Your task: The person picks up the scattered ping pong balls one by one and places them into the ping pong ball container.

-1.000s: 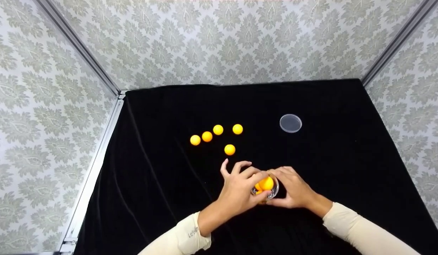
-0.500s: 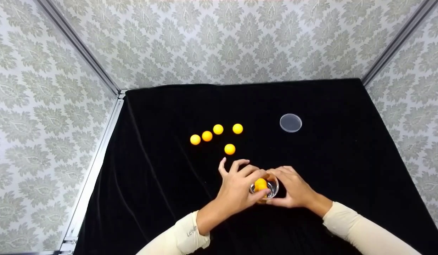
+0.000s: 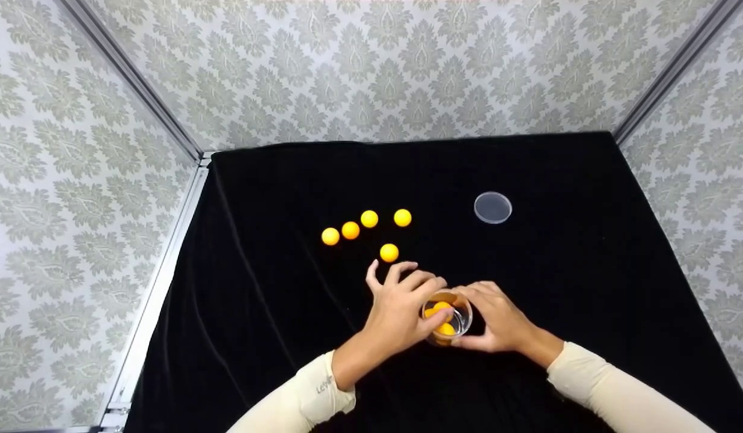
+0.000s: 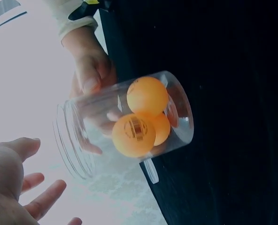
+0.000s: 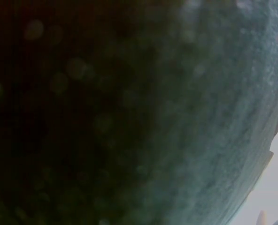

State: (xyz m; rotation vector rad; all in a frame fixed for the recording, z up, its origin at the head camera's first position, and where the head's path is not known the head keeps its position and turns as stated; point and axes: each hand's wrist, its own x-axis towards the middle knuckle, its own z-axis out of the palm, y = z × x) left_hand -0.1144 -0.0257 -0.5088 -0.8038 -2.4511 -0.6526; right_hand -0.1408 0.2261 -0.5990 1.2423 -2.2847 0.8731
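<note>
The disc (image 3: 493,208) lies toward the far right corner of the cloth (image 3: 564,258); five loose balls (image 3: 350,230) lie between it and the left edge; before them, the jar (image 3: 461,317) is between left hand (image 3: 401,307) and right hand (image 3: 495,319), apparently three inner balls (image 4: 134,136) inside.

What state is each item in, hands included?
Jar: uncapped, mouth up, partly filled
Balls in jar: three, loosely piled
Loose balls: five, lying on the cloth, outside the jar
Lid: off, lying flat
Black cloth: spread out, creased at left
Left hand: relaxed, empty, at jar mouth
Right hand: gripping the jar
</note>
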